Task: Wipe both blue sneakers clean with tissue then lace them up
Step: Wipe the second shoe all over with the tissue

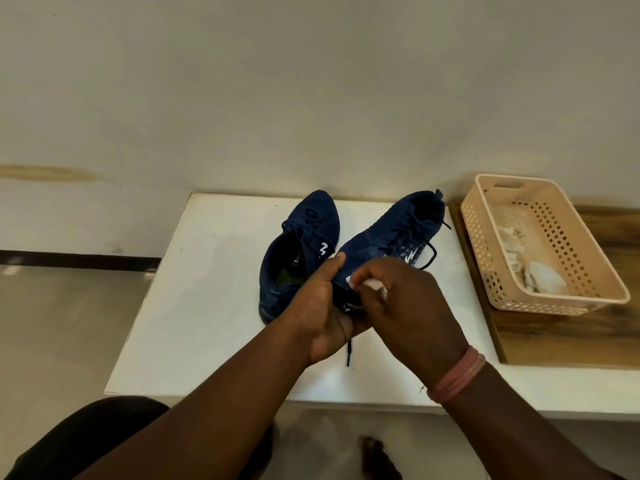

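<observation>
Left hand (323, 308) palm up, thumb raised, fingers (356, 323) curled under and gripping the toe end of the dark blue fabric sneaker (388, 233). Right hand (408, 306) knuckles up, pinching a crumpled white tissue (367, 283) against that toe. Both forearms bare and crossing inward; pink bands on right wrist (457, 374).

A white table (194, 306) is standing against a pale wall (311, 81), which is showing a brownish stain (45, 173) at left. A wooden board (571, 334) is lying along the table's right edge, above a light tiled floor (52, 323).
</observation>
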